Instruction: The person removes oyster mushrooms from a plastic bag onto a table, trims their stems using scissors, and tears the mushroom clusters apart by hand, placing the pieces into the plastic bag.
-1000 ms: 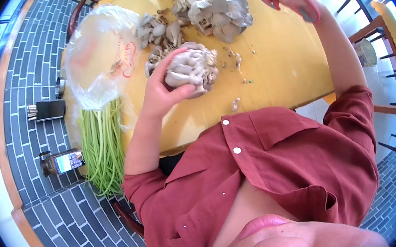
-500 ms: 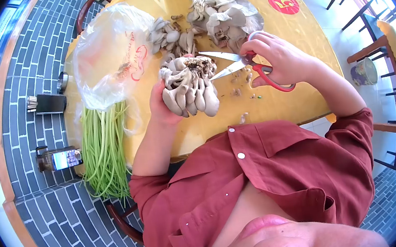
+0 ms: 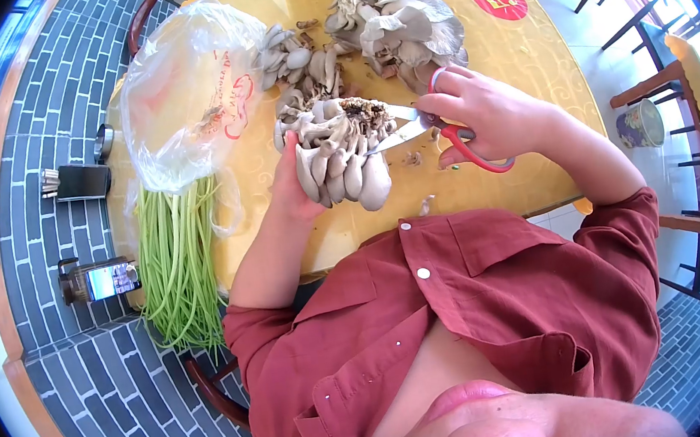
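Observation:
My left hand point(image 3: 292, 182) is closed around a cluster of grey oyster mushrooms point(image 3: 344, 163), its dark, crumbly base turned up and to the right. In my right hand point(image 3: 484, 108) is a pair of scissors point(image 3: 470, 149) with red handles. The blades are spread and reach the base of the cluster, one on either side of its right edge; their tips are partly hidden by the mushrooms. Beyond the held cluster lie smaller mushroom pieces point(image 3: 288, 57) and a large heap of oyster mushrooms point(image 3: 402, 27).
A clear plastic bag point(image 3: 181, 100) with red print lies on the yellow-covered table point(image 3: 523, 69), left of the mushrooms. Long green stalks point(image 3: 179, 268) stick out below it. At the left edge are a dark box point(image 3: 82, 182) and a phone point(image 3: 111, 280). Small trimmings point(image 3: 414, 158) are scattered near my right hand.
My right hand has moved the scissors left, so their blades now reach the cluster's base. The cluster in my left hand has turned slightly.

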`<state>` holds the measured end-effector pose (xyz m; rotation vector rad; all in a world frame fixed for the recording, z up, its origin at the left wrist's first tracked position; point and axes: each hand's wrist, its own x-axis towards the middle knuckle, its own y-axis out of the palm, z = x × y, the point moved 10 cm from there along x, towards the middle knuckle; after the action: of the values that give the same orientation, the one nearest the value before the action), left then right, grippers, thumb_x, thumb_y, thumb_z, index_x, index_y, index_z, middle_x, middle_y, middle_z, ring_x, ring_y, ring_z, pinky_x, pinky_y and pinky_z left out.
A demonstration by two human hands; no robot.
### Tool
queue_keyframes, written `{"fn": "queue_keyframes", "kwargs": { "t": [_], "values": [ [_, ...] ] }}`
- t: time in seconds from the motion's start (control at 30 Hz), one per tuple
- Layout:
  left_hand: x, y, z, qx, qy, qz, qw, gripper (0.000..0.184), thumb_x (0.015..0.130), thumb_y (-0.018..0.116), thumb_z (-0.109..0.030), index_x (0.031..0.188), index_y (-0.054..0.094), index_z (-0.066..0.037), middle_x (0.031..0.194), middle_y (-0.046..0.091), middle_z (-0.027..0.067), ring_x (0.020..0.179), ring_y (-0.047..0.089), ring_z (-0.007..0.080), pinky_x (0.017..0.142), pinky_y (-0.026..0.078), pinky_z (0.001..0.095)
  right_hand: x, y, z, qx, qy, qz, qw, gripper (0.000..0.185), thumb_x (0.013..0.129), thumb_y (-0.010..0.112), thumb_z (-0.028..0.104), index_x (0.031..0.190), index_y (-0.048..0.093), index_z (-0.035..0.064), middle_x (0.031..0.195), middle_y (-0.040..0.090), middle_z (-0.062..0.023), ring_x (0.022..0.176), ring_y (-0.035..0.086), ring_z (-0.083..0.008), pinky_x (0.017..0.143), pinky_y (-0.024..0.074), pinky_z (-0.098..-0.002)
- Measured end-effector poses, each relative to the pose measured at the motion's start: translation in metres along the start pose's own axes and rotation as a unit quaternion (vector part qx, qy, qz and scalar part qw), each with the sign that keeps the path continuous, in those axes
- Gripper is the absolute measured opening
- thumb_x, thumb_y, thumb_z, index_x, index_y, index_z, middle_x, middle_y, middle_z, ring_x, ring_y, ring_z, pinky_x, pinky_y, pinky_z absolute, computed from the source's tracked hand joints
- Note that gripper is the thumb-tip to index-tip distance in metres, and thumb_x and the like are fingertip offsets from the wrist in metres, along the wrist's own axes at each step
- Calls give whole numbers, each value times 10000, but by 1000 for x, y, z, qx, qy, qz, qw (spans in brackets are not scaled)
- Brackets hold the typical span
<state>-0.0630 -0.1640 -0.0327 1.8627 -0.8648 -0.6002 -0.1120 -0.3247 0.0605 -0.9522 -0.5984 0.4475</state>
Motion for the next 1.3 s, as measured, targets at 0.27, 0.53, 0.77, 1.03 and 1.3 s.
{"fn": "queue_keyframes", "kwargs": {
  "t": [0.27, 0.53, 0.77, 1.03, 1.3],
  "values": [
    [4, -33, -14, 502, 60, -40, 862, 541, 946, 391, -479, 1329, 370, -96, 1286, 477, 130, 1187, 475, 297, 1001, 401, 440, -1, 8, -1, -9, -20, -9, 1000, 536, 699, 758, 299, 1129, 541, 64, 858, 539, -109, 794, 537, -301, 696, 455, -392],
    [7, -22, 8, 31, -42, -62, 997, 656, 918, 386, -556, 1328, 371, -43, 1268, 491, 114, 1154, 497, 254, 997, 412, 383, -6, 9, -4, 16, -33, -33, 999, 409, 742, 727, 262, 1078, 583, 79, 729, 564, -92, 641, 565, -296, 583, 466, -383],
    [-1, 18, 1, 100, -8, -96, 990, 899, 804, 390, -734, 1329, 363, -5, 751, 572, 0, 705, 528, 115, 690, 438, 259, -6, 7, -11, -12, -2, -2, 1000, 445, 734, 733, 233, 1130, 587, 89, 744, 583, -98, 634, 573, -296, 578, 471, -379],
    [6, 34, -1, 53, -27, 140, 988, 785, 775, 659, -383, 1351, 305, 16, 1058, 576, 59, 925, 549, 148, 821, 456, 297, -6, 6, -12, -51, -2, 3, 999, 415, 742, 717, 208, 1121, 594, 91, 750, 593, -105, 641, 582, -294, 573, 479, -377],
    [5, 33, -6, 96, 23, 47, 994, 661, 736, 630, -171, 1326, 375, -16, 1251, 499, 127, 1152, 500, 246, 1014, 384, 375, 1, 6, -13, -1, 12, -7, 1000, 430, 700, 734, 148, 1092, 573, 81, 864, 564, -112, 804, 563, -303, 677, 470, -396]
  ]
}}
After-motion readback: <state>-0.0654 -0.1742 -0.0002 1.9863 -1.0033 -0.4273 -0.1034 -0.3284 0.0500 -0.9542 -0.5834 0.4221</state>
